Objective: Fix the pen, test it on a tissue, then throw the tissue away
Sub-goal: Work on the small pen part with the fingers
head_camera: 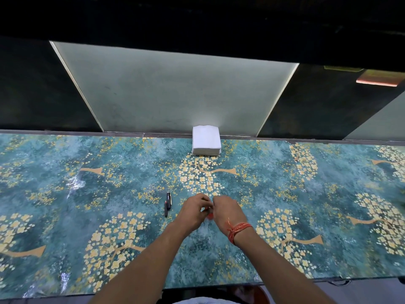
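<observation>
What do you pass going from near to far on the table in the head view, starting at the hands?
Left hand and right hand together over a small red piece → floral tree print → white tissue stack at the table's far edge.

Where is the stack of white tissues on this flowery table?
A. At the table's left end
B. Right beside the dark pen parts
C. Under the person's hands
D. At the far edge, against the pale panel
D: the tissue stack sits at the far edge of the table, in front of the pale panel, well beyond the left hand, the right hand and the pen parts.
</observation>
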